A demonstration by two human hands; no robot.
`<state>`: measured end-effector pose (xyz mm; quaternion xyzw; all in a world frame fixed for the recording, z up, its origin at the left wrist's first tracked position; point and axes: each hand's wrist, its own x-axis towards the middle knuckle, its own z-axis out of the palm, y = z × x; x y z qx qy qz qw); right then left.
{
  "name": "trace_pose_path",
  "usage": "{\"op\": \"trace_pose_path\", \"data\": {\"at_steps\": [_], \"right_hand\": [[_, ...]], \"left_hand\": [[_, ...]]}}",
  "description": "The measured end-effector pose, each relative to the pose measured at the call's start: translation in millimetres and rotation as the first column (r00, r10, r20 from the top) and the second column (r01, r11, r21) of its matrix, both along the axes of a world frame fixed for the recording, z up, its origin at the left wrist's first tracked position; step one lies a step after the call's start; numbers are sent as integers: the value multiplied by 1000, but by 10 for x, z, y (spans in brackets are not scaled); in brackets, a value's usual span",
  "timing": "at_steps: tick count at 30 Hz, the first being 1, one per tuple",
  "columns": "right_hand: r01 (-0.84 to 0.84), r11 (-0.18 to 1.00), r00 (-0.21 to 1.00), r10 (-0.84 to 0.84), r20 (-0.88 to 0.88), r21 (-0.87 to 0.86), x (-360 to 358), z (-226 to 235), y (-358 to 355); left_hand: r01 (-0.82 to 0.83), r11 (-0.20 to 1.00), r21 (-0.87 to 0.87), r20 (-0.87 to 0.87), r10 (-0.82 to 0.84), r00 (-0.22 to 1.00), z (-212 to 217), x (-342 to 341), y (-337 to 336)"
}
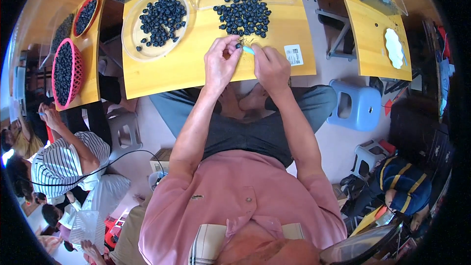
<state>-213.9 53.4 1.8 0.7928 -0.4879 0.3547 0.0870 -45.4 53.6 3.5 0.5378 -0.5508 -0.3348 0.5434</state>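
Over the table's near edge, my left hand (221, 64) pinches a small black round piece (239, 46) between thumb and fingertips. My right hand (272, 68) is closed around a slim tool with a light teal handle (248, 50). The teal end points at the piece; whether it touches I cannot tell. Just beyond my hands, a loose heap of similar black round pieces (244, 10) lies on the yellow table (289, 29). Brownish crumbs are scattered between the heap and my fingers. A clear round tray (128, 39) at the left holds more pieces.
A white printed card (294, 55) lies right of my right hand. Clear boxes stand at the far side. On the left table is a pink basket (76, 76) of black pieces. A blue stool (357, 105) stands at right. Other people (73, 154) sit at left and lower right.
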Motion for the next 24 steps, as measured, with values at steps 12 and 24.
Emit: {"op": "trace_pose_path", "data": {"at_steps": [12,24], "right_hand": [[8,1000,999,-8,-31,-19,9,-18,-12],[75,995,996,-72,-54,63,13,-10,-19]], "left_hand": [[20,997,80,90,-27,996,27,13,19],[57,995,88,-137,-44,990,-99,29,1]]}}
